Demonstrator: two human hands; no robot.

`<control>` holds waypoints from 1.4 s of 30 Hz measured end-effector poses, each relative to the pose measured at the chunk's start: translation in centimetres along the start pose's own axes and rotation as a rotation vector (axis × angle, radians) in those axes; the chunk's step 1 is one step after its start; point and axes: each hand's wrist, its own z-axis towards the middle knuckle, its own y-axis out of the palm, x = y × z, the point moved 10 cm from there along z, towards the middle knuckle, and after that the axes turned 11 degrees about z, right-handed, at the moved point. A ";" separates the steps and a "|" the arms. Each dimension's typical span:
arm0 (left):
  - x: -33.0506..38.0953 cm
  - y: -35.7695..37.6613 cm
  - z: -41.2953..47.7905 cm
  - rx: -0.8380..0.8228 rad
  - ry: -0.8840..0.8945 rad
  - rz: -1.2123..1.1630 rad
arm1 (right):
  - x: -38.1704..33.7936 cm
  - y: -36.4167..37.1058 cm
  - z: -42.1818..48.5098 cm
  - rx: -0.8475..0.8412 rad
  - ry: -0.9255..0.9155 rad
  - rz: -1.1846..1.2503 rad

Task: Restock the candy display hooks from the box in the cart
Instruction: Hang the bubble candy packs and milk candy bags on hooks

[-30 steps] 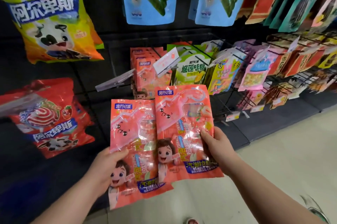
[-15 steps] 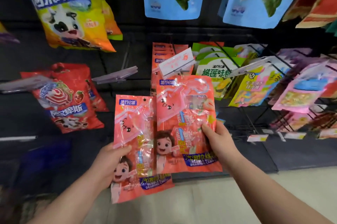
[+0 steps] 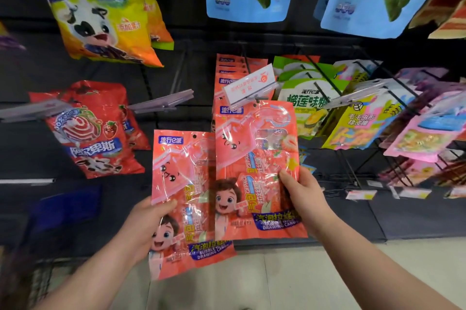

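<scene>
I hold two pink-red candy packs printed with a cartoon child. My left hand [image 3: 148, 221] grips the lower pack [image 3: 181, 183] by its left edge. My right hand [image 3: 302, 193] grips the higher pack [image 3: 252, 148] by its right edge. That pack's top hole sits right at the tip of a display hook, just under its white price tag [image 3: 249, 85]. Several matching packs [image 3: 227, 75] hang behind on the same hook. The box and cart are out of sight.
An empty hook with a clear tag [image 3: 161, 102] juts out left of the pink stack. Green durian candy packs [image 3: 307, 105] hang to the right, red lollipop bags [image 3: 90, 133] to the left, yellow and blue bags above. Pale floor lies below.
Both hands have risen with their packs, and the right pack's top has come up to the hook tip under the price tag. My view has shifted leftward and closer.
</scene>
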 end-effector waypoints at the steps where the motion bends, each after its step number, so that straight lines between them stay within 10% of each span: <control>1: 0.1 -0.1 0.0 0.000 -0.002 0.003 | 0.0 0.0 0.0 0.006 0.001 -0.002; 28: -3.8 -3.0 -0.6 0.116 -0.078 -0.021 | 0.4 3.5 13.5 0.079 -0.016 -0.108; 42: -1.1 4.8 -0.6 -0.090 -0.037 -0.008 | 2.2 3.9 6.2 -0.246 0.130 -0.141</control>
